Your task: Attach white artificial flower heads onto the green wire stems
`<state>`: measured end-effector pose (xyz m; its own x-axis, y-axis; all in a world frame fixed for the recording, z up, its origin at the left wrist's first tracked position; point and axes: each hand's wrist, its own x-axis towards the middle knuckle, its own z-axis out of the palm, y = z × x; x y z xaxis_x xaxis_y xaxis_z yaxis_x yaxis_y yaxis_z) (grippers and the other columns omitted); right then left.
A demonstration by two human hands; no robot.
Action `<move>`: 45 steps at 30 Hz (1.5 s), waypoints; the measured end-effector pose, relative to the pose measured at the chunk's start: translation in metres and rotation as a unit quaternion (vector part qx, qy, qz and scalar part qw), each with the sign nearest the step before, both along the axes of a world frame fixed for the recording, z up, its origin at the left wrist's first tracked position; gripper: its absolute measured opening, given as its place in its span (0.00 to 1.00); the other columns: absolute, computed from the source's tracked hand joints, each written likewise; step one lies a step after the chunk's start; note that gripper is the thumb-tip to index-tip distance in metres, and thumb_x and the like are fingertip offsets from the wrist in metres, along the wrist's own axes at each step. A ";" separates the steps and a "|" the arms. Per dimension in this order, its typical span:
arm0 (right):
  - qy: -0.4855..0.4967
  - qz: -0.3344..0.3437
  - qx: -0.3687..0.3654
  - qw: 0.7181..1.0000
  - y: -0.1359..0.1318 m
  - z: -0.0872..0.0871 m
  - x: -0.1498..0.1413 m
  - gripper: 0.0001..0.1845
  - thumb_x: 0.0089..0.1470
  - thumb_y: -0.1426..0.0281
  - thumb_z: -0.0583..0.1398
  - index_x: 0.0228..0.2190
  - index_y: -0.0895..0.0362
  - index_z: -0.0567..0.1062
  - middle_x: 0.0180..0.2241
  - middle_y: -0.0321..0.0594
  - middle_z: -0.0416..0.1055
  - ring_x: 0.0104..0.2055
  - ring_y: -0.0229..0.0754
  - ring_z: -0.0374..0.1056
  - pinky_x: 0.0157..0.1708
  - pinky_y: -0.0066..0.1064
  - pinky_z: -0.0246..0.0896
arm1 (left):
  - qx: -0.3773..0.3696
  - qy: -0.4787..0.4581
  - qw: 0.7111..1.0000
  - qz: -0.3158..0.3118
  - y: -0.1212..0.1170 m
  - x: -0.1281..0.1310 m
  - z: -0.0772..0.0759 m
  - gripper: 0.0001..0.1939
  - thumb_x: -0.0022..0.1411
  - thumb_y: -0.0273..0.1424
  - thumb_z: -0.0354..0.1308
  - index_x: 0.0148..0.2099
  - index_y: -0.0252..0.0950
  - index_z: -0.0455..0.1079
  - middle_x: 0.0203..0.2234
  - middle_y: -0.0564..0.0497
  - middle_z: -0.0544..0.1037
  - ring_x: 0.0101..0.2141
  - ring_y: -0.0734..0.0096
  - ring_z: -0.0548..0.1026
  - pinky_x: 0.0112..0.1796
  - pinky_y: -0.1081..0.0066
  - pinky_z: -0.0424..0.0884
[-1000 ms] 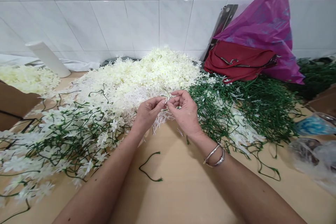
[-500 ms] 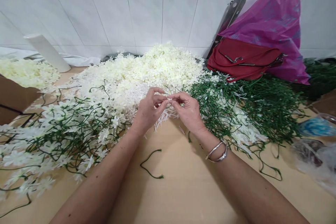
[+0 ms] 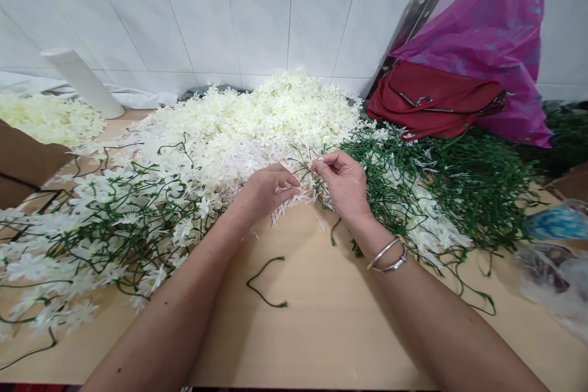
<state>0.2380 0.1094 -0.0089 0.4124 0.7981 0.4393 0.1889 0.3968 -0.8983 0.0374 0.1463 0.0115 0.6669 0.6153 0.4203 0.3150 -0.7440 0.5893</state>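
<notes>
My right hand (image 3: 348, 187) is closed in a pinch, and a thin dark green artificial stem (image 3: 301, 161) runs from its fingertips over the white pile. Just to the left, my left hand (image 3: 264, 195) has its thumb and fingers brought together; whatever is between them is too small to make out. The two hands are apart. Under and behind them lie small thin white sticks (image 3: 243, 162) in front of a heap of cream-white artificial flower heads (image 3: 285, 107). A single bent green stem (image 3: 264, 282) lies on the wooden table (image 3: 312, 331) between my forearms.
White flowers on green stems (image 3: 105, 233) spread at the left. Loose green stems (image 3: 478, 190) pile up at the right. Behind them are a red handbag (image 3: 436, 98) and a purple plastic bag (image 3: 496, 37). A white roll (image 3: 82, 82) leans near the tiled wall.
My hands were together at a small white piece; now they have separated, the right one moving right and slightly up. The view has tilted down a little.
</notes>
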 end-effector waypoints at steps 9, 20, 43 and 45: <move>0.026 -0.085 0.068 0.994 0.005 0.012 0.024 0.07 0.50 0.68 0.69 0.29 0.53 0.75 0.27 0.33 0.76 0.30 0.40 0.72 0.38 0.35 0.69 | 0.058 0.018 0.998 -0.033 0.001 0.006 -0.017 0.07 0.69 0.34 0.65 0.45 0.37 0.80 0.42 0.44 0.81 0.42 0.61 0.81 0.46 0.63 0.76; 0.001 -0.102 0.055 0.993 0.006 0.008 0.032 0.08 0.51 0.65 0.68 0.30 0.53 0.75 0.28 0.34 0.75 0.31 0.41 0.71 0.38 0.36 0.68 | 0.200 0.150 0.965 0.077 -0.020 0.038 -0.021 0.20 0.76 0.30 0.54 0.67 0.37 0.68 0.64 0.43 0.75 0.62 0.56 0.72 0.58 0.56 0.69; -0.028 -0.086 0.015 0.996 0.003 0.005 0.027 0.09 0.53 0.63 0.67 0.31 0.54 0.74 0.30 0.35 0.74 0.32 0.41 0.70 0.38 0.35 0.67 | 0.121 0.045 0.972 0.197 0.001 0.032 -0.035 0.12 0.72 0.27 0.57 0.55 0.33 0.73 0.48 0.40 0.80 0.50 0.51 0.78 0.52 0.55 0.73; -0.037 -0.084 0.015 0.996 0.003 0.003 0.025 0.09 0.54 0.63 0.67 0.31 0.54 0.75 0.30 0.35 0.74 0.32 0.41 0.70 0.39 0.35 0.66 | 0.120 0.036 0.972 0.199 0.002 0.031 -0.035 0.07 0.72 0.27 0.57 0.48 0.35 0.76 0.42 0.42 0.81 0.47 0.53 0.79 0.50 0.57 0.74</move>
<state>0.2635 0.1126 -0.0062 0.5048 0.7069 0.4955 0.3197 0.3801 -0.8679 0.0685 0.1486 -0.0237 0.4285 0.7212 0.5443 0.6406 -0.6674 0.3799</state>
